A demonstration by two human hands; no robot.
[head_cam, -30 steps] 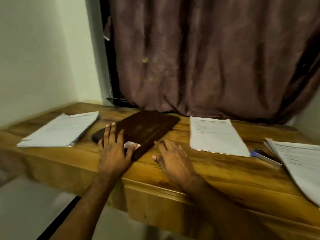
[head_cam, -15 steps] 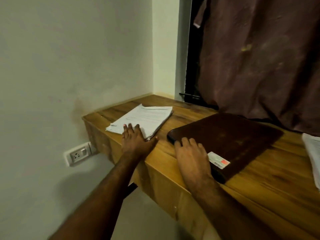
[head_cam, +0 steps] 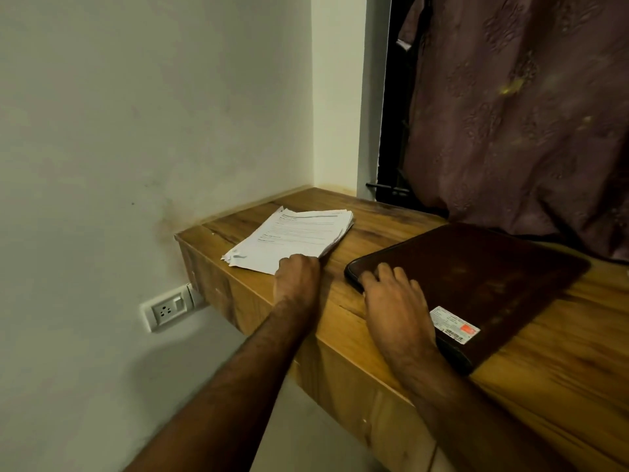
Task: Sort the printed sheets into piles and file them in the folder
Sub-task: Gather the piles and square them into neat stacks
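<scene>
A pile of printed sheets (head_cam: 296,233) lies at the left end of the wooden desk (head_cam: 561,369), its edges uneven. My left hand (head_cam: 296,281) is at the pile's near corner, fingers curled over its edge and gripping it. To the right lies a shut dark brown folder (head_cam: 476,274) with a white and red label (head_cam: 454,324) near its front edge. My right hand (head_cam: 394,301) rests flat on the folder's near left corner, fingers straight.
The desk ends at the left wall, where a wall socket (head_cam: 166,310) sits below the desktop. A dark purple curtain (head_cam: 510,114) hangs behind the folder. Bare wood shows between pile and folder.
The view swung left, away from the right-hand piles. My left hand moved from the folder to the left pile and now curls on its corner. My right hand came to rest on the folder.
</scene>
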